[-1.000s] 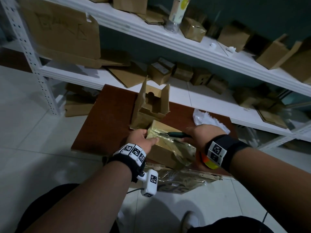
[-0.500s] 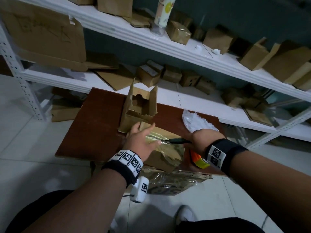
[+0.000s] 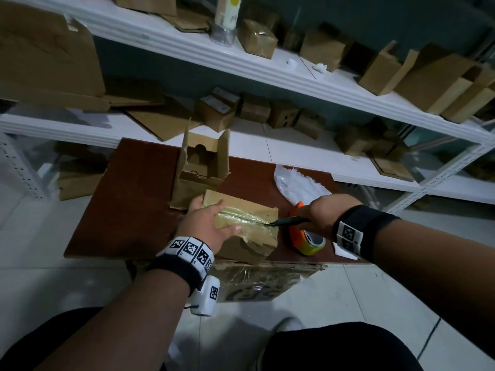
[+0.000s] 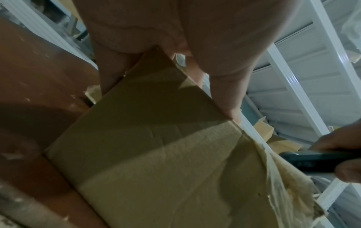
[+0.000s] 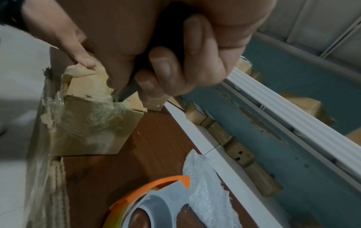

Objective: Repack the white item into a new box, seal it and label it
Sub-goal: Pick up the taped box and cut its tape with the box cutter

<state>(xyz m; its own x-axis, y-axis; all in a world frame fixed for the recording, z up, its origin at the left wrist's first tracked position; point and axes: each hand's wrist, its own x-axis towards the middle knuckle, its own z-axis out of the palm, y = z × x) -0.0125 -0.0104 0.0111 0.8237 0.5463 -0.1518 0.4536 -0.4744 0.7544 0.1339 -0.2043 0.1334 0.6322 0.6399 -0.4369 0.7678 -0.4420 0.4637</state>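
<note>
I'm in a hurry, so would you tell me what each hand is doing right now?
Left hand: holds the taped box steady, fingers over its edge.
Right hand: grips the dark cutter, blade tip at the box.

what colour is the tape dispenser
Tape dispenser: orange with grey core, best in right wrist view.

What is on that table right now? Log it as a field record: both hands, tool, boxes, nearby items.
Left hand: holds the taped box steady on the table
Right hand: grips a dark cutter
Cutter: tip at the tape seam, box's right end
Open box: behind the taped one, flaps up
Tape dispenser: beside the right hand
Bubble wrap: behind the dispenser
</note>
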